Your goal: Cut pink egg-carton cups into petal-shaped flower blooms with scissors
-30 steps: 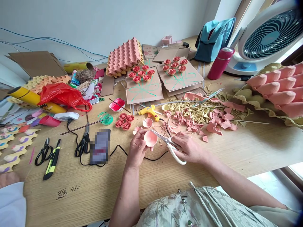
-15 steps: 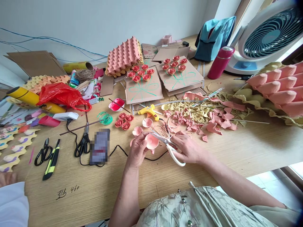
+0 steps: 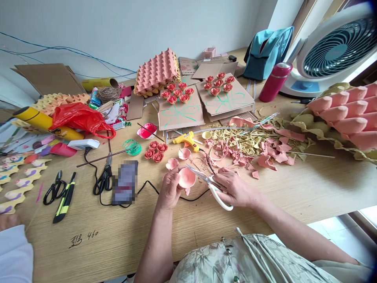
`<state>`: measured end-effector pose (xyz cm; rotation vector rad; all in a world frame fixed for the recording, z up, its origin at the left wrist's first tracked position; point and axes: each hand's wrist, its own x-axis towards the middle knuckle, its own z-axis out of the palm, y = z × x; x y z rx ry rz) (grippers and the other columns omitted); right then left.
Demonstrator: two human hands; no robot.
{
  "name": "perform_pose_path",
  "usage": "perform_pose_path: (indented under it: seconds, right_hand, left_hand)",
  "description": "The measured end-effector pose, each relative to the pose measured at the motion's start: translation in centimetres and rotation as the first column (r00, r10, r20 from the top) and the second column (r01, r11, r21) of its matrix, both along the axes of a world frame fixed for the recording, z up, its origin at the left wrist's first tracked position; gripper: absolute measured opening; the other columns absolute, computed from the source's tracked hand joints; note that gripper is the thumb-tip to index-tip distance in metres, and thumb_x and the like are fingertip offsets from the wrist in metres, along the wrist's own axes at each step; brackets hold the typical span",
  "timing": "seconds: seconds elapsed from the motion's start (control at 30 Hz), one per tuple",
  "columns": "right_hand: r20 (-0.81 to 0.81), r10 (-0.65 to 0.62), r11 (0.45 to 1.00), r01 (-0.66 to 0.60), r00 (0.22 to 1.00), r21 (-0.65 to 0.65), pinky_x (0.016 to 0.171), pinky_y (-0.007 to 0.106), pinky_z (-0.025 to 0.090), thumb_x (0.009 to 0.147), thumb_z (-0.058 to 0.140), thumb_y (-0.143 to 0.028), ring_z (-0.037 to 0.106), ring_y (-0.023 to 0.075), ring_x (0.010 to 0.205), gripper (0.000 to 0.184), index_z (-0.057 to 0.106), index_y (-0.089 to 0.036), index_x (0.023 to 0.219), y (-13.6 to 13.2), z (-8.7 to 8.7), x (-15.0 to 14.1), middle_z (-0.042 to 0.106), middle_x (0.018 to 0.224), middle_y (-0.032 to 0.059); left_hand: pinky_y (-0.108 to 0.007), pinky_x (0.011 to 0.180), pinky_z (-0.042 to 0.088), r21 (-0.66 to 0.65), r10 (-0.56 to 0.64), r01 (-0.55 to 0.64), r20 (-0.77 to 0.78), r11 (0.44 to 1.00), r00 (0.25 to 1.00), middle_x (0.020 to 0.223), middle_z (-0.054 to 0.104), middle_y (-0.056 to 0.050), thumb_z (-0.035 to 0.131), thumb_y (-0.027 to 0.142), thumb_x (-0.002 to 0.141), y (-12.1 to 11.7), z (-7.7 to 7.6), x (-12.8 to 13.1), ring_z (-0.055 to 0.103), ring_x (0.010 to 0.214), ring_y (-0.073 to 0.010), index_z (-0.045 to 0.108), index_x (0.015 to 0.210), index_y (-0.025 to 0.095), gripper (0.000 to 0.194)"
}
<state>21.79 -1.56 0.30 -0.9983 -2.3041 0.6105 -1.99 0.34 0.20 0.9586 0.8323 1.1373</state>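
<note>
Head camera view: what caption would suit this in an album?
Scissors in the right hand meet a pink cup in the left, near red paper roses.

Desk [image 3: 118, 243]: flask [image 3: 276, 83], bag [image 3: 260, 57] and fan [image 3: 338, 55] toward the far right corner; egg trays [image 3: 350, 112] toward the right edge; 2 cardboard panels [image 3: 181, 121] nearer the far edge, 7 roses [image 3: 177, 93] on each; glue gun [image 3: 186, 138] before these, 4 loose roses [image 3: 158, 157] to its left; cutter [image 3: 64, 199] toward the left edge.

The phone [image 3: 125, 182] is blurred by pixelation.
</note>
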Motion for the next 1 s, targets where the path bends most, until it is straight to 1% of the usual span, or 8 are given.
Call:
perform_pose_path:
  seconds: [0.17,0.33,0.5,0.6,0.67,0.77,0.87,1.0]
  right_hand:
    - [-0.011,0.006,1.000,-0.006,1.000,-0.005,0.067,0.031,0.034,0.101,0.045,-0.036,0.042,0.0172,0.064,0.029,0.047,-0.022,0.076,-0.01,-0.35,0.07,0.051,0.066,0.0008]
    - [-0.026,-0.022,0.998,0.020,0.999,-0.052,0.060,0.028,0.032,0.100,0.048,-0.035,0.043,0.0150,0.059,0.030,0.043,-0.023,0.073,0.09,-0.37,0.12,0.050,0.065,-0.0003]
    - [-0.029,-0.108,0.994,0.108,0.994,0.004,0.061,0.028,0.033,0.098,0.049,-0.032,0.040,0.0146,0.059,0.030,0.037,-0.023,0.072,0.26,-0.69,0.33,0.047,0.064,-0.0015]
    - [-0.041,-0.138,0.990,0.139,0.990,0.020,0.061,0.028,0.034,0.098,0.049,-0.029,0.040,0.0147,0.059,0.031,0.036,-0.024,0.071,0.29,-0.93,0.43,0.046,0.063,-0.0021]
    - [-0.052,-0.140,0.990,0.141,0.989,0.022,0.060,0.028,0.034,0.098,0.049,-0.028,0.040,0.0146,0.058,0.031,0.035,-0.023,0.071,0.26,-1.05,0.45,0.045,0.062,-0.0027]
    - [-0.073,-0.135,0.990,0.137,0.988,0.021,0.060,0.028,0.035,0.097,0.050,-0.028,0.041,0.0147,0.058,0.029,0.037,-0.023,0.071,0.13,-1.08,0.42,0.045,0.061,-0.0030]
    - [-0.095,-0.132,0.991,0.132,0.987,-0.001,0.059,0.029,0.036,0.097,0.051,-0.028,0.044,0.0153,0.059,0.027,0.040,-0.023,0.072,-0.02,-0.89,0.37,0.048,0.062,-0.0023]
    - [-0.120,-0.124,0.992,0.121,0.985,-0.037,0.061,0.030,0.039,0.095,0.054,-0.028,0.048,0.0165,0.062,0.027,0.042,-0.023,0.071,-0.17,-0.56,0.36,0.051,0.064,-0.0009]
  left_hand:
    - [-0.019,0.035,0.035,-0.004,0.006,-0.006,0.015,1.000,1.000,0.057,0.052,0.003,0.069,0.061,0.081,-0.08,0.23,0.01,0.042,0.041,-0.0069,0.073,0.097,0.018,0.046]
    - [-0.017,0.034,0.035,-0.019,0.029,-0.028,0.033,0.999,0.999,0.058,0.051,0.003,0.068,0.061,0.082,-0.08,0.28,0.15,0.042,0.042,-0.0063,0.072,0.097,0.018,0.046]
    - [-0.020,0.045,0.050,-0.010,-0.007,0.009,0.128,1.000,0.992,0.084,0.064,-0.003,0.072,0.055,0.083,0.10,0.44,0.41,0.054,0.055,-0.0081,0.071,0.111,0.018,0.046]
    - [-0.022,0.056,0.056,0.004,-0.018,0.017,0.195,1.000,0.981,0.099,0.065,-0.006,0.074,0.049,0.084,0.17,0.54,0.53,0.062,0.068,-0.0108,0.070,0.120,0.019,0.047]
    - [-0.022,0.062,0.058,0.018,-0.027,0.024,0.231,1.000,0.973,0.103,0.065,-0.006,0.076,0.044,0.083,0.23,0.52,0.54,0.066,0.076,-0.0131,0.068,0.123,0.020,0.047]
    - [-0.022,0.069,0.059,0.022,-0.048,0.044,0.267,0.999,0.963,0.101,0.067,-0.005,0.079,0.040,0.081,0.37,0.39,0.49,0.071,0.085,-0.0166,0.064,0.123,0.022,0.048]
    - [-0.024,0.069,0.059,0.000,-0.048,0.051,0.293,0.999,0.955,0.098,0.068,-0.004,0.081,0.042,0.079,0.50,0.22,0.52,0.073,0.086,-0.0189,0.060,0.120,0.023,0.050]
    - [-0.022,0.062,0.056,-0.007,-0.027,0.031,0.333,1.000,0.942,0.092,0.067,-0.004,0.078,0.045,0.082,0.58,-0.09,0.81,0.069,0.074,-0.0138,0.062,0.123,0.022,0.050]
